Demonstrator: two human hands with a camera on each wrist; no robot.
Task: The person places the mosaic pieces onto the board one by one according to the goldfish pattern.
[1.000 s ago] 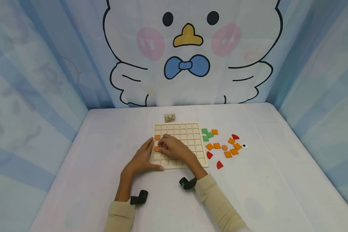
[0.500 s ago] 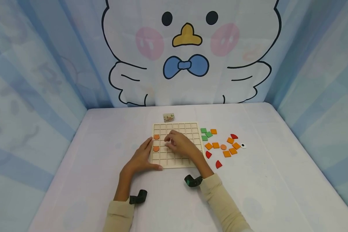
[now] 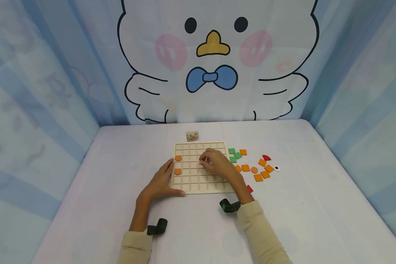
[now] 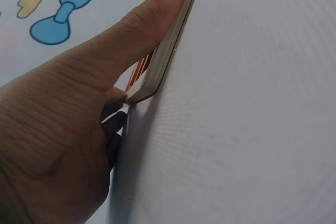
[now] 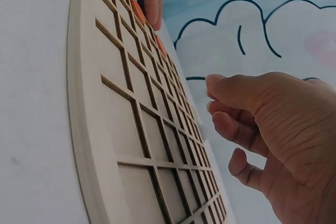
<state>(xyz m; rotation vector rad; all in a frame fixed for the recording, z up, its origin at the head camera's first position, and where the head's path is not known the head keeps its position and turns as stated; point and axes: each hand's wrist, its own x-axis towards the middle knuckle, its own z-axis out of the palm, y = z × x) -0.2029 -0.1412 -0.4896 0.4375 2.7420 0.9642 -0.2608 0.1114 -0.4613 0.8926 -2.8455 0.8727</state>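
A pale wooden grid board (image 3: 198,177) lies on the table, with two orange discs (image 3: 178,158) in its left column. My left hand (image 3: 161,180) grips the board's near-left corner. In the left wrist view, its thumb (image 4: 152,19) lies along the near edge and the other fingers are at the side edge. Above the board's right half is my right hand (image 3: 219,164), fingers loosely bent. In the right wrist view, nothing shows between the right hand's thumb and fingers (image 5: 231,127), which are apart from the grid.
Right of the board lie green tiles (image 3: 232,151), several orange squares (image 3: 258,178), an orange disc (image 3: 254,170), red quarter-round pieces (image 3: 266,158) and a white eye piece (image 3: 277,168). Behind the board is a small patterned card or block (image 3: 192,136). A printed curtain (image 3: 211,102) surrounds the table.
My right hand has drawn back from the left column and moved right across the board, uncovering the two orange discs. The left hand stays at the board's corner.
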